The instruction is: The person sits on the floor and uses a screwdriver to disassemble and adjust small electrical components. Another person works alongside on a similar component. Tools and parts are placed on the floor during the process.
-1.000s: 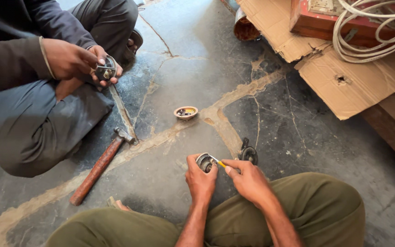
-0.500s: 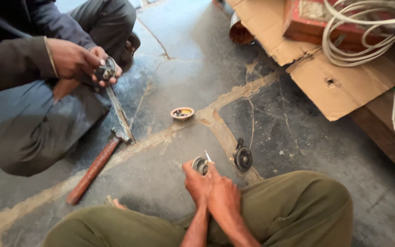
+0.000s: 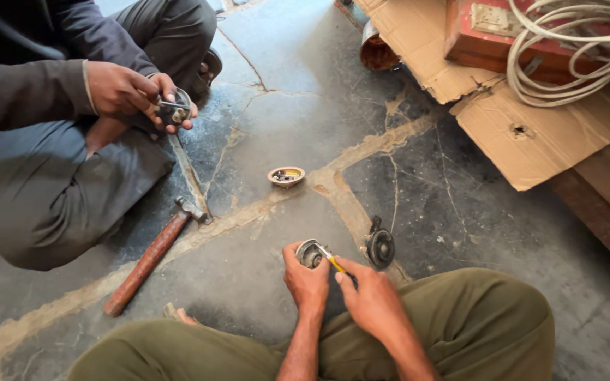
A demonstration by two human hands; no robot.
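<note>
My left grip: my left hand [image 3: 307, 280] is wrapped around a small round metal part [image 3: 310, 254], fingers closed on its lower rim, its open face turned up toward me.
My right grip: my right hand [image 3: 370, 300] pinches a screwdriver with a yellow handle [image 3: 335, 264], whose tip lies against the round part (I cannot tell how deep it sits).
Where the part is: held just above the stone floor [image 3: 284, 113], between my knees, in front of my olive trousers [image 3: 488, 324].
Just beside: a black round horn-like piece [image 3: 380, 248] stands on the floor to the right of my hands, near but not touching them.
Further out: a small shallow dish-shaped cap [image 3: 286, 175] with coloured bits inside lies on a pale seam of the floor.
To the left: a hammer with a reddish-brown handle [image 3: 147, 262] lies flat, its head toward a long metal bar [image 3: 188, 173].
Other person: seated opposite, their two hands [image 3: 125, 92] hold another round metal part [image 3: 175, 109] (a similar one, with a thin tool on it).
Far right: torn cardboard [image 3: 531, 134], a red box [image 3: 488, 35] and coiled white cable [image 3: 573, 49].
</note>
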